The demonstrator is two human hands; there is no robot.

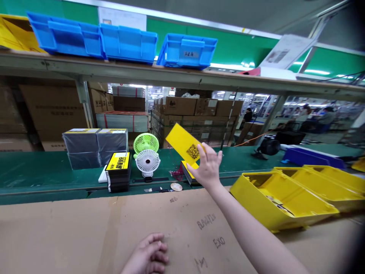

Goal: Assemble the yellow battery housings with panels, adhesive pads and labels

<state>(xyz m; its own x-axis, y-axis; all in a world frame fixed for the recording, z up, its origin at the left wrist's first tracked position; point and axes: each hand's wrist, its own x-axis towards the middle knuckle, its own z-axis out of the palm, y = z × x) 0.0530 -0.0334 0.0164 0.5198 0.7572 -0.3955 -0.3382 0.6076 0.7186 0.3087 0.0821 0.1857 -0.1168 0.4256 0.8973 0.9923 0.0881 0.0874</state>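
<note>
A yellow card (180, 141) with a black QR code is pinched at its lower right corner by my right hand (207, 165), raised above the green bench. Below the card, a stack of yellow-topped cards (188, 171) is partly hidden by that hand. My left hand (149, 255) hovers low over the cardboard sheet (80, 228), its fingers loosely curled and apart, with nothing in them. Left of a white fan (147, 161) and a green fan (146, 143) sits a stack of black and yellow boxes (118, 171).
Yellow bins (281, 198) stand at the right. Wrapped grey boxes (81, 146) are at the back left of the green bench (37, 167). Blue bins (128, 43) line the shelf overhead. A small black fan (268, 147) stands at the back right. People are far behind.
</note>
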